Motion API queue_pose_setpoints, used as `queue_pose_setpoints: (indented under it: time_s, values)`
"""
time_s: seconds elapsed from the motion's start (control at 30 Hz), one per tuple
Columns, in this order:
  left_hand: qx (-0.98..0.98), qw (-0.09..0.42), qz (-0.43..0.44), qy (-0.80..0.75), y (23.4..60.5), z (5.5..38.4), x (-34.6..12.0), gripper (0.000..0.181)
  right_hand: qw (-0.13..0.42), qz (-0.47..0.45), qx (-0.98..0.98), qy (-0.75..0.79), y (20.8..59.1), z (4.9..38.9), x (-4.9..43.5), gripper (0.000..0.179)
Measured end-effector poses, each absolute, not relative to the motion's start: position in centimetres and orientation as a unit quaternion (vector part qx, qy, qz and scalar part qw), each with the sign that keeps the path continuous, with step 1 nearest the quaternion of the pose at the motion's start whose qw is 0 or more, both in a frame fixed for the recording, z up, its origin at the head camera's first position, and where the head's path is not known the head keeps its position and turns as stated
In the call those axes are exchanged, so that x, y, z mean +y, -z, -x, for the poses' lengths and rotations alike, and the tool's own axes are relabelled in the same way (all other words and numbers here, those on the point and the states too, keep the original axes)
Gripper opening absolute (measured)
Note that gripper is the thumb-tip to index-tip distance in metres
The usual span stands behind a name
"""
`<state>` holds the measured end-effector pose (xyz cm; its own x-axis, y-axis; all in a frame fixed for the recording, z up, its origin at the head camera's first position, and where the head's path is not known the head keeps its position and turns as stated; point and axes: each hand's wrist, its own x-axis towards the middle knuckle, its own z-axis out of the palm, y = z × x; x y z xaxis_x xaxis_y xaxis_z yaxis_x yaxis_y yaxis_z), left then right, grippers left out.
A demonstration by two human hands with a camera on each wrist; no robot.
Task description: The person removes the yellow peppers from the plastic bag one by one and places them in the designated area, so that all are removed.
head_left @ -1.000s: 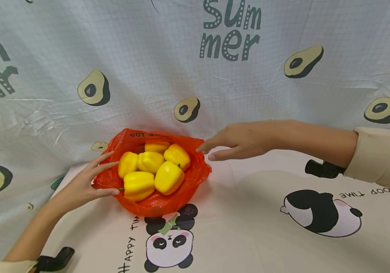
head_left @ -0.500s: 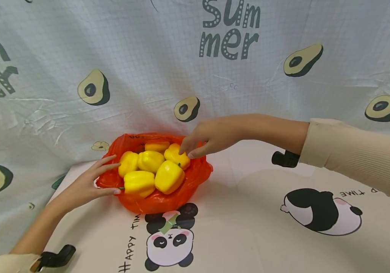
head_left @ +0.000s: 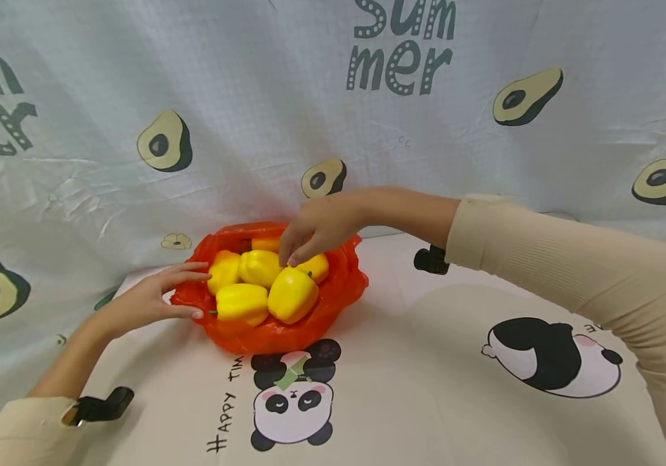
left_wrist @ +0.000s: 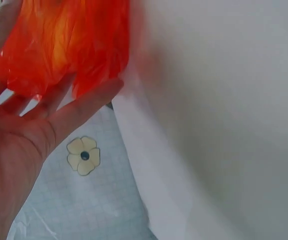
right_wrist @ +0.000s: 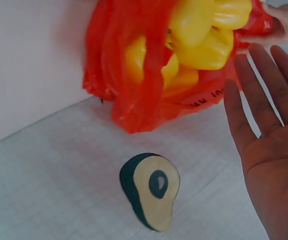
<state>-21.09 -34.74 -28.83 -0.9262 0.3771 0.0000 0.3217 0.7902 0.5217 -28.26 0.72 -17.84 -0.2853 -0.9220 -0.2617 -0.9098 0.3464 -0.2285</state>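
A red plastic bag (head_left: 233,340), its mouth spread wide, stands on the table with several yellow bell peppers (head_left: 293,296) inside. My left hand (head_left: 143,303) is at the bag's left rim, fingers reaching over the edge and thumb lower down. In the left wrist view the left hand (left_wrist: 21,132) has its thumb and fingers extended against the red plastic. Over the peppers hangs my right hand (head_left: 329,223), fingers pointing down and partly hiding the peppers at the back. The right wrist view shows that right hand (right_wrist: 276,115) with extended fingers and nothing in the palm.
A pale tablecloth (head_left: 414,375) with printed pandas covers the table. Behind the bag hangs a white curtain (head_left: 239,116) printed with avocados. Each wrist wears a black camera, such as the one on the left wrist (head_left: 102,406).
My right hand has moved left from beside the bag to above the peppers. The left hand stays at the left rim. The bag's back rim has sunk slightly.
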Motion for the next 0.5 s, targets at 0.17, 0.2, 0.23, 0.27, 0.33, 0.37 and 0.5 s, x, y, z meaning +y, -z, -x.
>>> queue_pose_setpoints:
  time_s: [0.17,0.2,0.23,0.27,0.33,0.37,0.5]
  values:
    - [0.935,0.078,-0.188,-0.29,28.4,21.8,-35.6,0.061,0.204,0.586,0.784,0.029,18.3,29.5,-1.8,0.034]
    - [0.931,0.087,-0.185,-0.301,28.4,21.9,-35.7,0.06,0.209,0.587,0.781,0.031,18.3,29.7,-2.3,0.034]
    - [0.928,0.097,-0.181,-0.312,28.4,21.9,-35.7,0.058,0.211,0.589,0.779,0.032,18.4,29.9,-2.8,0.034]
    - [0.924,0.105,-0.177,-0.322,28.4,21.9,-35.8,0.057,0.213,0.59,0.778,0.034,18.4,30.1,-3.2,0.034]
    - [0.921,0.112,-0.172,-0.33,28.4,21.9,-35.9,0.055,0.215,0.59,0.778,0.035,18.5,30.4,-4.2,0.033]
    - [0.92,0.114,-0.171,-0.334,28.4,21.9,-35.9,0.055,0.216,0.587,0.779,0.035,18.6,30.6,-4.6,0.033]
    - [0.922,0.104,-0.182,-0.326,28.6,22.0,-36.0,0.053,0.212,0.576,0.789,0.031,19.2,31.3,-6.0,0.032]
